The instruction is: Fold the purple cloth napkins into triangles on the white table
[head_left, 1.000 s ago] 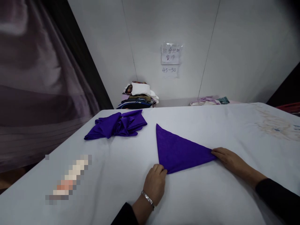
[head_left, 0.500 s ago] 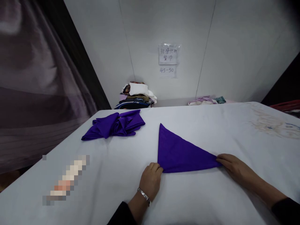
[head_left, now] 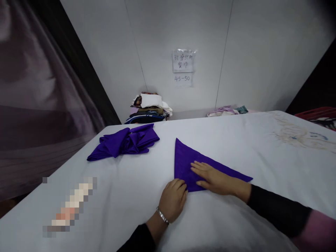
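Note:
A purple cloth napkin (head_left: pixel 182 162), folded into a triangle, lies flat on the white-covered table (head_left: pixel 131 206). At its near left corner is my left hand (head_left: pixel 173 199), with a silver bracelet on the wrist. Its fingers are curled together over that corner, and the thumb is mostly hidden. My right hand (head_left: pixel 214 177) lies palm down across the middle of the napkin, fingers stretched out and thumb apart. The napkin's pointed right tip sticks out beyond my right forearm.
Crumpled purple cloths (head_left: pixel 124 141) lie at the table's far left. Behind the far edge are a stack of folded clothes (head_left: pixel 149 108) and a lower pile of fabric (head_left: pixel 227 111). A blurred patch (head_left: pixel 72 203) covers something at the left.
My right hand has let go of the napkin's right tip and moved left onto its middle, lying flat. My left hand stays at the near left corner. The view has shifted slightly.

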`<state>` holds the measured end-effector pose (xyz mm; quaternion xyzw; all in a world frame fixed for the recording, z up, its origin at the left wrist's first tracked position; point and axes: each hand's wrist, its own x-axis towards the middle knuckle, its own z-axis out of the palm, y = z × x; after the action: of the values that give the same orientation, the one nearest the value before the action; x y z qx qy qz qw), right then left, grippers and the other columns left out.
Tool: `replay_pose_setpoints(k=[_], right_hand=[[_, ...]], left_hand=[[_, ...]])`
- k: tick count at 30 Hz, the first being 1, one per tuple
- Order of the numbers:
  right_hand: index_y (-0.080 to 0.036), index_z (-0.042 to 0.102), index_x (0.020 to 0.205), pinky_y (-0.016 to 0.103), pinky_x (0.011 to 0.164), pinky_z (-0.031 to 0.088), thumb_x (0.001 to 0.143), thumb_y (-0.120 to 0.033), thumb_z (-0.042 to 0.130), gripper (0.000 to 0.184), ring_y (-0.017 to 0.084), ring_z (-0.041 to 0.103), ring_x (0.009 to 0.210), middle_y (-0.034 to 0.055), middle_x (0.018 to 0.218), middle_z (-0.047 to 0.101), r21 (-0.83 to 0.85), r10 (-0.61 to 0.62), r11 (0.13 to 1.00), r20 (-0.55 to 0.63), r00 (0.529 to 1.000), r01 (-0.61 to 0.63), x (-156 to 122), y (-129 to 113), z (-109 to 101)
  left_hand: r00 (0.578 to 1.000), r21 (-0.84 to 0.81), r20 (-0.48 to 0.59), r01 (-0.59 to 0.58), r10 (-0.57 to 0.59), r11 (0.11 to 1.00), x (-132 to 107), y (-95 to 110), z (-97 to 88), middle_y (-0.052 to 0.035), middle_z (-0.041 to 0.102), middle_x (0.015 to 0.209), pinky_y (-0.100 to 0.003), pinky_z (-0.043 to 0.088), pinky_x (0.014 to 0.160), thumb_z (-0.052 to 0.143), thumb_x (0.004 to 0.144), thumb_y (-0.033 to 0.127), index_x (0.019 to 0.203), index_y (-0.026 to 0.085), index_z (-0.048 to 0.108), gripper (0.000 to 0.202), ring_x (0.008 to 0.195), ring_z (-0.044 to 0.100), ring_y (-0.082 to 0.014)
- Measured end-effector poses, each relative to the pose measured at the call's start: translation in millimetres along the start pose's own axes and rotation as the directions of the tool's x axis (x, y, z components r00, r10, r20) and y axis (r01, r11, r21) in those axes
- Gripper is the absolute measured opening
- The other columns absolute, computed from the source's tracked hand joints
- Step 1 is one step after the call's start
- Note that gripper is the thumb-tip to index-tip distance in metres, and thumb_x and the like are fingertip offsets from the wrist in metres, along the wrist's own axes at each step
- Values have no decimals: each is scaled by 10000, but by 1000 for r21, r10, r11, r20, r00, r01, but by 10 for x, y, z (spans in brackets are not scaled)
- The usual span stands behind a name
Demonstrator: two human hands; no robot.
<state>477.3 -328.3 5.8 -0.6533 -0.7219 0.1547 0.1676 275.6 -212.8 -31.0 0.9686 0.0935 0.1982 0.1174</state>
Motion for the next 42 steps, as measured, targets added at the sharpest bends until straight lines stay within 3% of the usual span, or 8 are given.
replay_pose_setpoints(k=[4,9,15,18,24,29,34,42], right_hand=[[-166,223,1430,452,1102,122,888,-568,349,686,246,120,1365,111,1486,193,22,-49,999,128,991,46,383,25,187],[-209,201,1433,449,1105,41,879,-601,334,691,226,117,1367,86,1489,187,-65,-86,993,182,979,99,441,474,195],[-151,255,1420,498,1087,87,873,-637,276,732,274,152,1356,148,1469,217,-228,167,960,11,986,-160,371,954,17],[-154,257,1421,495,1088,86,875,-639,262,730,276,140,1359,140,1476,199,-249,116,960,-47,992,-124,529,796,18],[-137,211,1435,438,1101,66,875,-646,229,757,252,100,1369,118,1489,182,-153,-90,984,14,996,91,1189,263,239],[-85,241,1419,456,1088,103,865,-667,185,805,282,119,1363,163,1482,176,-147,79,986,20,997,-75,1580,433,352],[-90,238,1421,457,1089,76,858,-677,151,818,282,113,1364,151,1485,181,-186,155,970,-26,988,-157,1623,654,370],[-95,226,1425,462,1088,74,852,-687,121,831,273,118,1364,148,1485,177,-181,139,973,-42,989,-144,1603,649,399]], left_hand=[[997,26,72,18,-20,999,-47,34,25,-51,634,971,-389,494,817,447,847,111,976,179,614,222,922,564,-199],[999,74,45,-9,6,997,-108,-6,87,-65,630,1067,-381,501,842,463,831,79,1026,166,610,259,975,566,-209],[999,90,24,-29,27,996,-115,-22,119,-72,636,1070,-383,508,858,463,811,56,1031,167,609,287,984,572,-211],[999,86,32,-22,19,996,-120,-17,103,-76,634,1080,-389,511,862,468,795,50,1039,166,607,304,991,575,-218],[999,108,44,-30,26,994,-138,-31,120,-81,636,1092,-378,523,859,454,791,48,1052,166,601,322,993,580,-215],[1000,103,4,-26,26,994,-168,-80,216,-64,642,1089,-354,530,861,463,791,55,1052,179,599,319,1000,586,-212],[1000,58,5,-16,16,998,-209,-128,288,-48,637,1121,-359,540,853,493,782,98,1069,219,595,328,1023,588,-227],[999,-83,-28,40,-42,996,-29,-289,53,-85,609,1151,-377,482,926,417,869,193,1122,191,561,291,1070,552,-193]])
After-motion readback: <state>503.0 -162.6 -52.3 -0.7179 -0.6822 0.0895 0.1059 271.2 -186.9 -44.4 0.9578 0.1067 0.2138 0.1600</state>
